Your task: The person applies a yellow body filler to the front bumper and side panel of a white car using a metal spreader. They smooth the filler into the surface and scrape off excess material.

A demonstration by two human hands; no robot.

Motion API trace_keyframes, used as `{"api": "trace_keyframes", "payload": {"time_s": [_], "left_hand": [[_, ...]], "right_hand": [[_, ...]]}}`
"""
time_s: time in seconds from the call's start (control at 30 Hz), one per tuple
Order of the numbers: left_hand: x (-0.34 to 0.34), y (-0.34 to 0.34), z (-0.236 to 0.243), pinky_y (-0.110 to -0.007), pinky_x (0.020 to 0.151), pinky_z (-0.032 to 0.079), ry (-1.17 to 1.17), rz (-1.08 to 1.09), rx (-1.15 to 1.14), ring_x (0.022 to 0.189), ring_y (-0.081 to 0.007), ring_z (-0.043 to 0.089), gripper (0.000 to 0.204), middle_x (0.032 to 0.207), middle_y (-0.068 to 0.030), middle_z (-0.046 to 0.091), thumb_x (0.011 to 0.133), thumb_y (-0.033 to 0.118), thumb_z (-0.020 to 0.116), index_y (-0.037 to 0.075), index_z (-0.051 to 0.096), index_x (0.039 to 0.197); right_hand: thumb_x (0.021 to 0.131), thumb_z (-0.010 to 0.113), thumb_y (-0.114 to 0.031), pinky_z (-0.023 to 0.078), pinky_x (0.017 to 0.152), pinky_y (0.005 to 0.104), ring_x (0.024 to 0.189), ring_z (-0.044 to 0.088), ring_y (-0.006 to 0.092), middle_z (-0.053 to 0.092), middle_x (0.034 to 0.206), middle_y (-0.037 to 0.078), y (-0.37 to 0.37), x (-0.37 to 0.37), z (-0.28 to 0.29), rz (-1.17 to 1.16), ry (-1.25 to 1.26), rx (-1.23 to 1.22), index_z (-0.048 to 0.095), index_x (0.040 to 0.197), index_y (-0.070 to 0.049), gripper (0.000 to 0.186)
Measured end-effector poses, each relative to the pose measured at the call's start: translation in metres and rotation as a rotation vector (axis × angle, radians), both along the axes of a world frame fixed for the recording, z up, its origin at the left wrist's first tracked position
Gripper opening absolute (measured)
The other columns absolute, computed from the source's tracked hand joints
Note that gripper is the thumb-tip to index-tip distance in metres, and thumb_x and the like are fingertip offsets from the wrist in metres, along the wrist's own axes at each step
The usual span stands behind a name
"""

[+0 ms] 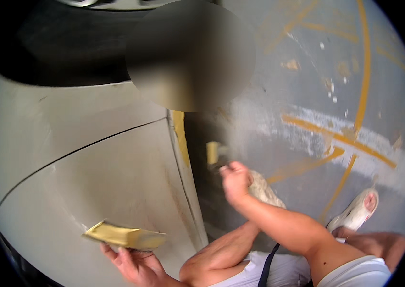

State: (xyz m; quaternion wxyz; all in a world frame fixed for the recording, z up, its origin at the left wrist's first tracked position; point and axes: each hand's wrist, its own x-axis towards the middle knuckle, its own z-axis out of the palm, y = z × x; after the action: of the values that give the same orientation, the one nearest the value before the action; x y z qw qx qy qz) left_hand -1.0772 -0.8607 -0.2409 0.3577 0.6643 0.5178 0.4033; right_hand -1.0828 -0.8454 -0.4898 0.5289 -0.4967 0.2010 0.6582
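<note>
The left hand [135,264] gripped a flat yellow sanding block [125,236], pressed against the pale car body panel [92,177] low down, short of the panel's right edge. The right hand [235,181] hung closed in a loose fist beyond that edge, though what it held could not be told. To the right, the grey floor [307,86] with yellow lines lay open past a sandalled foot [358,210].
</note>
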Motion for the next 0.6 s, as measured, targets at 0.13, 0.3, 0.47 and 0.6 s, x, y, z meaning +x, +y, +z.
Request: {"api": "trace_keyframes", "payload": {"time_s": [0.13, 0.3, 0.47, 0.6], "left_hand": [[0.016, -0.003, -0.007, -0.035, 0.093, 0.046, -0.051, 0.198, -0.216, 0.105, -0.0212, 0.057, 0.036, 0.117, -0.0160, 0.057, 0.091, 0.000, 0.044, 0.001, 0.042, 0.127], [0.035, -0.008, -0.035, -0.025, 0.082, 0.043, 0.094, 0.025, -0.331, 0.091, -0.0105, 0.053, 0.028, 0.104, -0.0057, 0.058, 0.092, -0.003, 0.044, 0.000, 0.049, 0.120], [0.044, 0.000, -0.033, -0.018, 0.064, 0.038, 0.167, -0.039, -0.151, 0.071, -0.0033, 0.045, 0.024, 0.087, 0.0012, 0.057, 0.093, -0.003, 0.044, 0.002, 0.053, 0.115], [0.038, 0.006, -0.021, -0.021, 0.072, 0.046, -0.008, -0.128, -0.218, 0.081, -0.0076, 0.056, 0.027, 0.096, -0.0045, 0.061, 0.095, -0.002, 0.042, 0.002, 0.048, 0.121]], "right_hand": [[0.090, 0.051, 0.002, 0.046, 0.086, 0.0300, 0.093, 0.059, 0.0145, 0.065, 0.103, 0.006, -0.002, 0.085, -0.025, -0.492, 0.085, 0.390, 0.060, 0.107, 0.000, 0.020], [0.092, 0.050, 0.001, 0.044, 0.097, 0.0443, 0.112, 0.056, 0.0272, 0.060, 0.121, 0.012, -0.013, 0.168, 0.034, -0.511, 0.491, 1.155, 0.056, 0.120, -0.003, 0.029], [0.086, 0.052, 0.008, 0.048, 0.091, 0.0353, 0.107, 0.061, 0.0279, 0.064, 0.112, 0.018, -0.014, 0.223, 0.090, -0.099, -0.358, 1.490, 0.063, 0.114, 0.001, 0.030], [0.076, 0.054, 0.012, 0.050, 0.087, 0.0327, 0.099, 0.064, 0.0285, 0.066, 0.110, 0.016, -0.021, 0.241, 0.108, 0.373, -1.035, 1.296, 0.066, 0.110, -0.002, 0.039]]}}
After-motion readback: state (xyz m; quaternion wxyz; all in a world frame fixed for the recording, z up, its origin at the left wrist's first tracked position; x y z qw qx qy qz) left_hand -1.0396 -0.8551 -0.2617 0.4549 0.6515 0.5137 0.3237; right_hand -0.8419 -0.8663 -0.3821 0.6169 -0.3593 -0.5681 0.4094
